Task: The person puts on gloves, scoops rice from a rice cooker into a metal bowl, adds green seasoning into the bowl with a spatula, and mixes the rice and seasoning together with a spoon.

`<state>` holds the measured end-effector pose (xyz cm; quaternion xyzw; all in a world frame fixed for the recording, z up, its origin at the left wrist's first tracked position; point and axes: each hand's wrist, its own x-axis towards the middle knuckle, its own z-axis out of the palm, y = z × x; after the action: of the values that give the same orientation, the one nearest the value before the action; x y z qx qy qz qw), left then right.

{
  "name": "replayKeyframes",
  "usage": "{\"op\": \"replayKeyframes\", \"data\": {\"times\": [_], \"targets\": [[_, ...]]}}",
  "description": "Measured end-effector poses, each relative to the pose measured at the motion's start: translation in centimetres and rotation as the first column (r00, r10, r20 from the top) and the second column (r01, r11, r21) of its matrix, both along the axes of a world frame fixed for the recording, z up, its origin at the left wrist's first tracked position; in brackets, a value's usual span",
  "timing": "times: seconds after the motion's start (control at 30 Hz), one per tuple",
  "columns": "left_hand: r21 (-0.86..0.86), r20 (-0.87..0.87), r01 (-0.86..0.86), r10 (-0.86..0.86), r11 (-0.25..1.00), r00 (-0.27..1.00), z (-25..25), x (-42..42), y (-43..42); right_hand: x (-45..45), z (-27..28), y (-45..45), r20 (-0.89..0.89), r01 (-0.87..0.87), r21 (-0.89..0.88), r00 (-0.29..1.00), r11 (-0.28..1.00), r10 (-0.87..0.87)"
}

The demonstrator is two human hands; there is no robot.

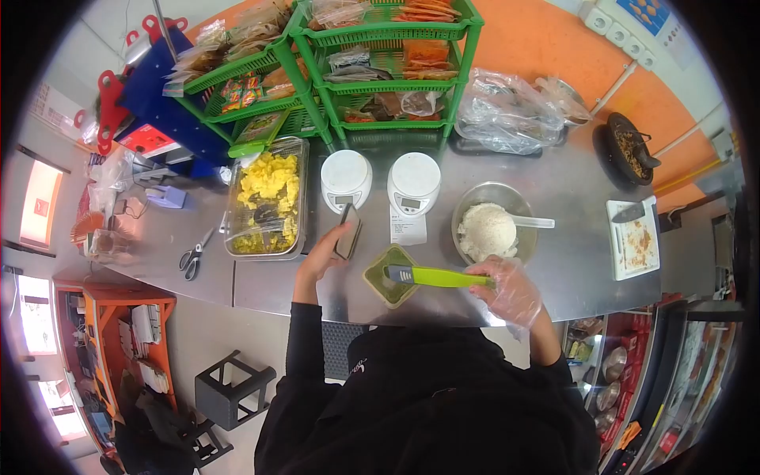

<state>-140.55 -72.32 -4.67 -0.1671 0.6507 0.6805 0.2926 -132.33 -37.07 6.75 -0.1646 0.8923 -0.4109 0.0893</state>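
Note:
My left hand (321,257) is closed around a slim dark rectangular object (348,232), seen nearly edge-on and resembling a phone. In a clear plastic glove, my right hand (508,291) grips a bright green tool (443,277) with a grey, ribbed far end; its exact kind is unclear. That grey end hangs over a small square container (378,290) with a green inside. Just beyond my right hand sits a metal bowl (467,203) of white rice (487,229), with a white spoon (534,222) resting in it.
Two white kitchen scales (346,176) (416,178) stand behind, a printed receipt (408,229) by the right one. Left are a clear tray (265,255) of yellow food and scissors (190,257). Green racks (388,79) line the back; a white cutting board (633,237) lies right.

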Motion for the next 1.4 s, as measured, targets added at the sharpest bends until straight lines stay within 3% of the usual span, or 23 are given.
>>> {"op": "replayKeyframes", "data": {"times": [0.07,0.17,0.27,0.37,0.47,0.5,0.57,0.7,0.8,0.9,1.0,1.17,1.27,1.4], "targets": [[0.038,-0.023,-0.038,0.039,0.999,0.999,-1.3,-0.7,-0.7,0.0,-0.5,-0.5,0.032,-0.016,0.052,0.999,0.999,0.014],[-0.034,-0.194,0.025,-0.031,0.999,0.981,-2.2,-1.5,-1.3,-0.1,-1.5,-1.2,0.072,0.013,0.037,0.997,0.999,-0.015],[-0.309,-0.465,-0.181,0.017,0.934,0.885,-0.6,-0.1,0.5,0.1,-2.5,-2.1,0.101,0.107,-0.092,0.990,0.990,-0.098],[-0.744,-0.637,-0.402,-0.385,0.534,0.667,2.0,4.2,2.3,0.8,-3.0,-3.2,0.124,0.249,-0.264,0.967,0.932,-0.223],[-0.785,-0.396,-0.004,-0.497,0.619,0.772,3.8,10.4,3.8,0.9,-1.7,-3.7,0.203,0.315,-0.300,0.943,0.900,-0.263],[-0.777,-0.298,0.129,-0.541,0.616,0.787,3.0,11.9,4.4,0.9,-2.1,-3.9,0.197,0.320,-0.335,0.943,0.886,-0.267],[-0.652,-0.416,0.032,-0.393,0.758,0.820,0.1,13.8,6.5,0.9,-3.3,-4.4,0.190,0.331,-0.405,0.942,0.852,-0.275],[-0.380,-0.677,-0.203,-0.122,0.902,0.726,-4.1,13.0,8.5,0.7,-3.3,-6.3,-0.140,0.106,-0.338,0.977,0.935,-0.161],[-0.421,-0.678,-0.318,-0.062,0.850,0.732,-4.2,12.2,9.5,1.0,-4.9,-6.8,-0.184,-0.019,-0.242,0.983,0.970,-0.027],[-0.454,-0.768,-0.317,-0.185,0.833,0.614,-2.6,11.4,9.2,1.6,-2.7,-6.8,-0.180,-0.109,-0.152,0.980,0.982,0.081],[-0.197,-0.809,-0.329,0.036,0.924,0.587,-0.8,10.4,9.9,2.4,-0.7,-6.6,-0.305,-0.219,-0.072,0.934,0.973,0.188],[-0.170,-0.878,-0.246,-0.033,0.954,0.477,3.0,8.1,10.2,1.7,1.9,-5.0,-0.458,-0.386,-0.078,0.833,0.919,0.311],[-0.236,-0.899,-0.262,-0.108,0.936,0.424,5.4,7.0,10.0,0.8,2.6,-2.8,-0.412,-0.469,-0.143,0.829,0.872,0.378],[-0.279,-0.870,-0.200,-0.159,0.939,0.467,7.0,5.8,10.5,-0.3,4.8,-1.1,-0.447,-0.500,0.004,0.774,0.866,0.448]]}}
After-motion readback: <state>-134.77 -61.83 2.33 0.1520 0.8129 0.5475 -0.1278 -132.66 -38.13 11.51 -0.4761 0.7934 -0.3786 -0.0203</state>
